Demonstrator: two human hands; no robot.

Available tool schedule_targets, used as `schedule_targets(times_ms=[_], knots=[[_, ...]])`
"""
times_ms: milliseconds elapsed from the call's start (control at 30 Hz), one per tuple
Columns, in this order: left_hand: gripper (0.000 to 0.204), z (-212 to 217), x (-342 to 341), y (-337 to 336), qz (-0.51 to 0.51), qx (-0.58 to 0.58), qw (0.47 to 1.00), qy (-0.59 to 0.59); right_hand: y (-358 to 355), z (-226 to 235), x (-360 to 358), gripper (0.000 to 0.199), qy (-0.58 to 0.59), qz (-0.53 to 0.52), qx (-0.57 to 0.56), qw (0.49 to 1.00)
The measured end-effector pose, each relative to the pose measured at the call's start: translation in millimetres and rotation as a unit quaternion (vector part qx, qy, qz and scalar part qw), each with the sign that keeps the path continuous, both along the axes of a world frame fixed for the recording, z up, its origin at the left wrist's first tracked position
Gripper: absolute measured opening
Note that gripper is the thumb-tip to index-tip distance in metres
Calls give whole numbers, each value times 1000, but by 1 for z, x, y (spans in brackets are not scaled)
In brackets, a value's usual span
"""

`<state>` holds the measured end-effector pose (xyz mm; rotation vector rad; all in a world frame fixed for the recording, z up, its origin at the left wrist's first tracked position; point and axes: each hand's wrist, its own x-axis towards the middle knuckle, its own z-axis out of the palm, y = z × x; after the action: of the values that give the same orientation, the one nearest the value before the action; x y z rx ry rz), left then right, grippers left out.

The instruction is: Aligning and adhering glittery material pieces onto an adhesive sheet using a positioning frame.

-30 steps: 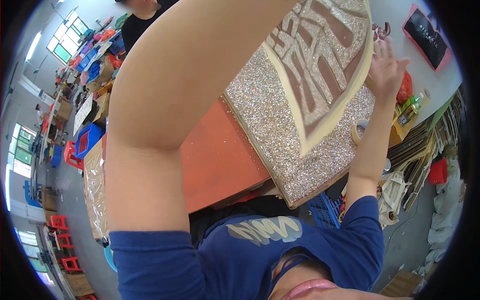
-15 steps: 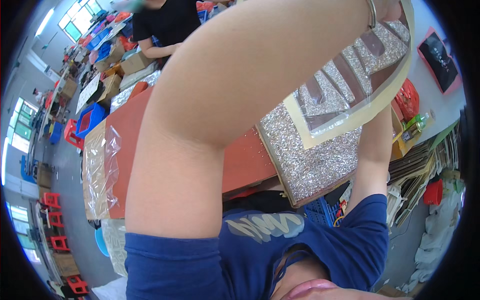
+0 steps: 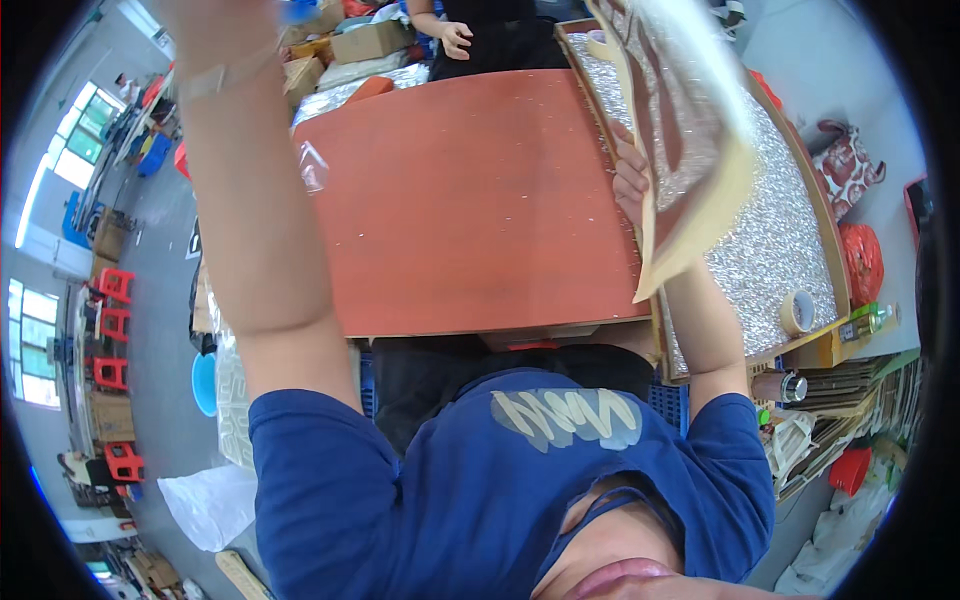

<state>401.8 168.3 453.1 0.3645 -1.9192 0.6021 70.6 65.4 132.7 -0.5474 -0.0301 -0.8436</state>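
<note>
My right hand (image 3: pixel 630 182) grips the left edge of a stiff cream sheet (image 3: pixel 690 150) with a brown cut-out pattern and glitter stuck to it. The sheet is lifted and tilted over a wooden tray (image 3: pixel 838 262) filled with silver glitter. My left arm is raised along the left of the view with a band at the wrist. My left hand (image 3: pixel 205 25) is blurred at the top edge, with something blue beside it. An orange-red table (image 3: pixel 470 200) lies between my arms.
A tape roll (image 3: pixel 797 312) lies in the tray's near corner, with a bottle (image 3: pixel 868 322) beside it. Another person in black (image 3: pixel 470 40) stands at the table's far side by cardboard boxes (image 3: pixel 372 40). Red bags (image 3: pixel 862 262) sit to the right. Red stools (image 3: pixel 112 300) stand far left.
The sheet has come up off the glitter tray and now stands tilted in my right hand. My left arm has swung from across the view to the left, uncovering the table.
</note>
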Motion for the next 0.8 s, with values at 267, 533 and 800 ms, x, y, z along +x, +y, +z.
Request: schedule_targets(times_ms=[267,533,800], knots=[[56,-256,126,148,-154,375,538,739,-9,-84,65,22,643,-343,-370,576],[59,-404,94,176,7,431,505,748,8,-81,53,47,767,-333,-452,310],[60,-434,77,192,131,478,563,662,139,-104,153,82,652,-210,-632,364]])
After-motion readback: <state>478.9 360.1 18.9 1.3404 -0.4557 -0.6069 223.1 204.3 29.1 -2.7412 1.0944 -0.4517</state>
